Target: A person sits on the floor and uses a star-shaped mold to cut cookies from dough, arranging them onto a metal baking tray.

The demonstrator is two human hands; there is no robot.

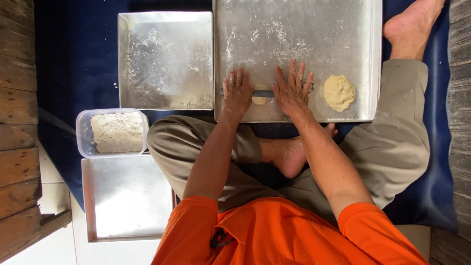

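Blue mat (73, 59) under everything. Big floured metal tray (299, 29) ahead of the crossed legs, a smaller square tray (164, 59) just left of it, a third tray (125, 196) near the left knee. Clear tub of flour (115, 131) between the two left trays. Left hand (237, 93) and right hand (293, 91) lie flat, fingers spread, pressing a thin metal rolling pin (262, 92) over a small dough piece (260, 99) on the big tray. Dough ball (338, 92) sits right of the right hand, apart.
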